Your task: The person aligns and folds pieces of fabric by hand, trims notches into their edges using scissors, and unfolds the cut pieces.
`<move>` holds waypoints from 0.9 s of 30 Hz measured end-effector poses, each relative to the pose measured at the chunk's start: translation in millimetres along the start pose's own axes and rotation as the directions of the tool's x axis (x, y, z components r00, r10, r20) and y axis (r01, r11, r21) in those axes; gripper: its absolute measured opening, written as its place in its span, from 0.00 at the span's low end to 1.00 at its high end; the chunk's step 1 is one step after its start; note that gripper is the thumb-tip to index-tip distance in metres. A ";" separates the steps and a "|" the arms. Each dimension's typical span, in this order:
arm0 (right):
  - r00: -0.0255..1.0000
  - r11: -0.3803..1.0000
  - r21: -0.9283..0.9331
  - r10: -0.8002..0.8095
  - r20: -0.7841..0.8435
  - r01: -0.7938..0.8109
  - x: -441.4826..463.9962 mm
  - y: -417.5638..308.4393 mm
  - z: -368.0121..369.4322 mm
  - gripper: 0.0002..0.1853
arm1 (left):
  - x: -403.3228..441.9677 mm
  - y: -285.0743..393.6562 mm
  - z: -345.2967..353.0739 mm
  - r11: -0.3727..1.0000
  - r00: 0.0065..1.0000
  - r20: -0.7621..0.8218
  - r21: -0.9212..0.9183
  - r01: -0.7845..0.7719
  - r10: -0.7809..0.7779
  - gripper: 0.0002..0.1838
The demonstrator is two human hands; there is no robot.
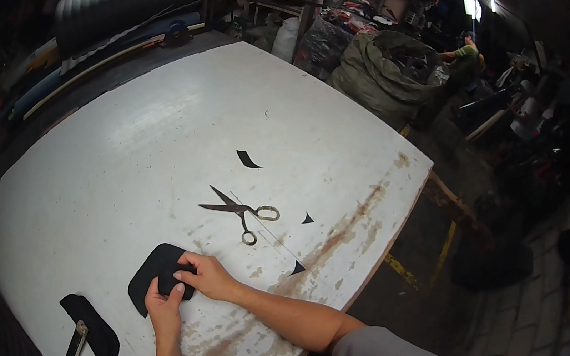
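Observation:
A black piece of sheet material with rounded corners [152, 270] lies at the near side of the white table, partly under both hands. My left hand [164, 308] pinches its near edge between thumb and fingers. From the right, my right hand [208, 278] grips a part that looks folded over, its thumb close to the left one. Beyond the hands rest metal scissors [241, 209], blades apart and pointing left. Left of my left hand is another black piece [96, 329], with a dark-handled tool with a metal end [81, 329] on it; its kind is unclear.
Small black scraps [248, 159] lie about the worn white table [119, 178]. A large roll of grey sheeting [124, 5] stands at the back left. Behind the table is a big green sack [385, 72], with a person [466, 58] beyond it.

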State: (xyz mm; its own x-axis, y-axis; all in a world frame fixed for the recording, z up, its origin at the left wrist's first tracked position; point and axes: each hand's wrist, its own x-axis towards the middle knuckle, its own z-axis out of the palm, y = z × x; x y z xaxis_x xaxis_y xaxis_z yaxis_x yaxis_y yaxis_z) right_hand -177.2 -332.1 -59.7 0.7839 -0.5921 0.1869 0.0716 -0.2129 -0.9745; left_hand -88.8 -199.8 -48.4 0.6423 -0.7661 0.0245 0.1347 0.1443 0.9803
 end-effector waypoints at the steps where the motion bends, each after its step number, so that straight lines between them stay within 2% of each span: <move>1: 1.000 1.000 -0.005 0.003 0.004 -0.003 -0.3 -0.8 -0.3 0.12 | -0.3 0.0 -0.2 1.000 1.000 0.000 0.001 0.000 0.000 0.15; 5: 1.000 1.000 -0.013 -0.008 0.000 0.008 -0.2 0.8 0.6 0.11 | 0.6 -0.7 3.7 0.999 0.999 -0.040 -0.020 -0.030 0.029 0.12; 12: 0.998 0.998 0.045 0.048 0.041 -0.049 -0.6 -5.6 -1.6 0.09 | -0.8 6.6 5.9 0.999 0.999 -0.031 -0.051 0.010 -0.012 0.12; 15: 0.999 0.997 0.055 0.049 0.022 -0.050 -0.2 -4.0 0.0 0.11 | 0.2 3.6 4.4 0.999 0.999 -0.030 -0.026 -0.039 0.038 0.12; 24: 0.999 0.998 0.059 0.035 0.034 -0.037 1.3 -2.2 0.2 0.08 | 1.1 3.2 3.9 1.000 0.999 -0.047 -0.011 -0.025 0.025 0.11; 27: 0.996 0.995 0.068 0.073 0.043 -0.076 1.7 -1.4 0.4 0.08 | 0.9 5.3 6.4 0.999 0.998 -0.060 -0.029 -0.025 0.023 0.11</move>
State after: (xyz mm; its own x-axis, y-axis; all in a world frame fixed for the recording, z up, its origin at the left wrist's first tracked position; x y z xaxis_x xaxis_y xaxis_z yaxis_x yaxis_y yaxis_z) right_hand -175.8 -332.4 -58.0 0.8128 -0.5722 0.1099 0.0537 -0.1142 -0.9920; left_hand -92.4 -203.8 -42.0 0.6897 -0.7232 0.0356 0.1402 0.1817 0.9733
